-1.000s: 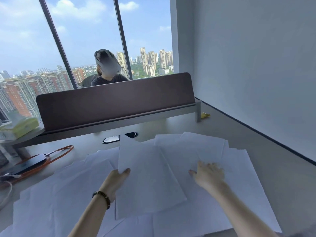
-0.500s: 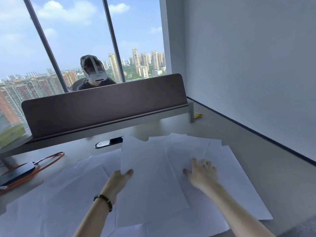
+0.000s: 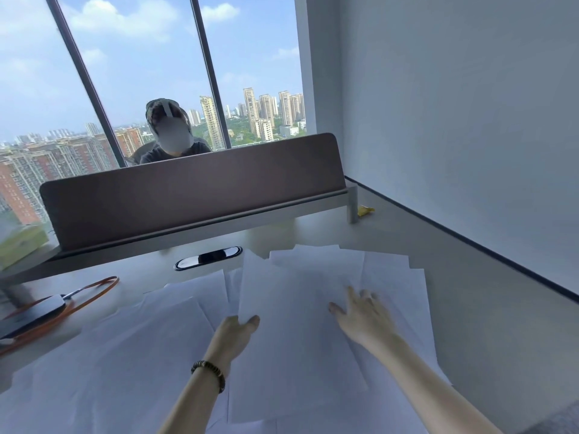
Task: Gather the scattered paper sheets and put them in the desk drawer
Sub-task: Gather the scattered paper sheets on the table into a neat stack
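Several white paper sheets (image 3: 125,355) lie scattered and overlapping across the pale desk (image 3: 488,333). My left hand (image 3: 236,335), with a beaded bracelet on its wrist, grips the left edge of one sheet (image 3: 294,333), thumb on top; that sheet lies over the others in the middle. My right hand (image 3: 363,317) rests flat with fingers spread on the sheets to the right of it. No drawer is in view.
A dark divider panel (image 3: 194,202) on a raised shelf runs along the back of the desk, with a person seated behind it. A cable grommet (image 3: 208,257), a phone (image 3: 31,314) with an orange lanyard, a green box (image 3: 18,249) and a yellow scrap (image 3: 365,210) sit around.
The held sheet and my left hand have shifted slightly right towards my right hand. My right hand stays flat on the sheets. The view has drifted a little.
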Demonstrator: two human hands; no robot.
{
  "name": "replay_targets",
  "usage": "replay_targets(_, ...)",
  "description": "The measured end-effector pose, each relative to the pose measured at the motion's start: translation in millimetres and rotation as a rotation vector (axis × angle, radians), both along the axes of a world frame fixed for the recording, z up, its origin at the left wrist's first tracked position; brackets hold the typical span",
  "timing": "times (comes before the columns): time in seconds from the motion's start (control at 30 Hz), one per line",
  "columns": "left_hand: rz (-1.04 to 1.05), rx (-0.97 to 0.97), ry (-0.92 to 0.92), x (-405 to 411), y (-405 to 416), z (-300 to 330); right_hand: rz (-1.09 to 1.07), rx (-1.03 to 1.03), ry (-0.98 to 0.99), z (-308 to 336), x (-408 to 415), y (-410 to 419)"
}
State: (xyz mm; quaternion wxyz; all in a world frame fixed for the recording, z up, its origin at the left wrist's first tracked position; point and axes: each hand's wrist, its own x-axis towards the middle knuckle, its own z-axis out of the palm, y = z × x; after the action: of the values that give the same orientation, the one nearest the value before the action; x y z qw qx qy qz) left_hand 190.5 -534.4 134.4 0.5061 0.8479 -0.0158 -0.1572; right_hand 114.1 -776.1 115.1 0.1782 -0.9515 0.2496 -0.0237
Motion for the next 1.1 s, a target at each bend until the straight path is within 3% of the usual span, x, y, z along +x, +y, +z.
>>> replay_targets(0.1,-0.011,-0.01,-0.003,-6.4,-6.8,4.9,0.007,0.008,-0.038,5.4,1.1,-1.4)
replay_targets(0.2,-0.032,0.02,-0.005,-3.8,-4.2,6.4,-0.11,-0.182,0.126,9.7,-8.1,-13.1)
replay_targets(0.3,-0.038,0.046,-0.019,-3.1,-3.2,6.8,-0.105,-0.188,0.18,6.1,-12.9,-18.0)
replay_targets(0.43,-0.095,0.036,0.011,-8.2,-11.3,5.9,-0.053,-0.066,0.013,5.7,-10.7,-15.2)
replay_targets(0.57,-0.125,-0.034,0.056,-15.0,-15.1,13.2,-0.083,0.222,-0.156,5.5,-12.4,-31.0)
replay_targets(0.73,-0.078,-0.031,-0.005,-14.0,-16.0,11.3,-0.194,0.481,-0.141,10.3,-12.0,-55.1)
replay_targets(1.1,-0.135,-0.058,0.014,-19.9,-35.2,14.4,-0.248,0.528,-0.29,-3.0,-5.3,-51.4)
